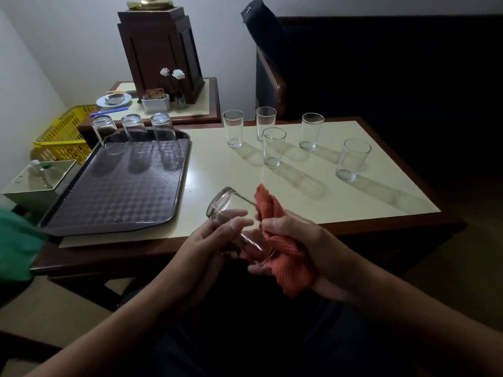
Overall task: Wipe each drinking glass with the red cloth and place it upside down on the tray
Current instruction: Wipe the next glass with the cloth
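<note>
— Where's the glass (223, 205)?
— Lower centre, tilted. The left hand (209, 240) has its grip curled round it; the right hand (296, 235) has its grip bunching the red cloth (288, 268) at its mouth.
— The tray (114, 197)?
— Left, with three glasses (163, 140) inverted; five upright glasses (273, 146) on the tabletop (353, 197).

Bench (217, 172): cream top, dark wood rim. One dark patterned tray (114, 197) lies flat on the left end. Five empty glasses (233, 131) (266, 127) (273, 146) (311, 131) (352, 159) stand upright on the right half, mouths up, none touching, all apart from the tray.
</note>
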A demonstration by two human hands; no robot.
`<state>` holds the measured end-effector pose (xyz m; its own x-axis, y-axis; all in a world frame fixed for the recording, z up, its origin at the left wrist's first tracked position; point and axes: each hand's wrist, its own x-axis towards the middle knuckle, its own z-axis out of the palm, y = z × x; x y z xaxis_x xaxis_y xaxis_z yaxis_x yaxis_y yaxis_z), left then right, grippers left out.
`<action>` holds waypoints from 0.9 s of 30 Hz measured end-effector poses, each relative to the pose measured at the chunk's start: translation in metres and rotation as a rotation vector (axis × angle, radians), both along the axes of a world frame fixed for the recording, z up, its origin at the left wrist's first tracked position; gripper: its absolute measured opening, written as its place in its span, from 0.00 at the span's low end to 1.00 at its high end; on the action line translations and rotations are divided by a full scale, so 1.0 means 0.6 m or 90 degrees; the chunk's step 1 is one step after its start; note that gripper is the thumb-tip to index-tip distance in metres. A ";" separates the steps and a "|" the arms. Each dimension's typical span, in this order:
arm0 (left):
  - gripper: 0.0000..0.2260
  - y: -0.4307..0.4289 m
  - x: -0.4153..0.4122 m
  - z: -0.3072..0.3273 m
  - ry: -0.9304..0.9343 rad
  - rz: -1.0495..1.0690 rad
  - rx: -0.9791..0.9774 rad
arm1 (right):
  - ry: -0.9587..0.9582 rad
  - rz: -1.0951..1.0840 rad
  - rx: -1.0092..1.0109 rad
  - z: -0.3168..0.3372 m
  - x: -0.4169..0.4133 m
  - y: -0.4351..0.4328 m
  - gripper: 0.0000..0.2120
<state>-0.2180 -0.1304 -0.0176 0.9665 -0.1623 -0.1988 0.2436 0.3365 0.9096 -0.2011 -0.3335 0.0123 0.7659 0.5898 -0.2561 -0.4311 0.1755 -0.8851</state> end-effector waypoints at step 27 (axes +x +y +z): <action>0.31 0.024 -0.002 0.022 0.036 -0.037 0.166 | -0.523 0.003 -0.318 -0.049 -0.007 0.003 0.21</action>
<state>-0.2195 -0.1158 -0.0043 0.9433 -0.1533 -0.2946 0.3085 0.0764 0.9481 -0.2056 -0.3315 -0.0170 0.8160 0.5615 0.1371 0.3572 -0.3033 -0.8834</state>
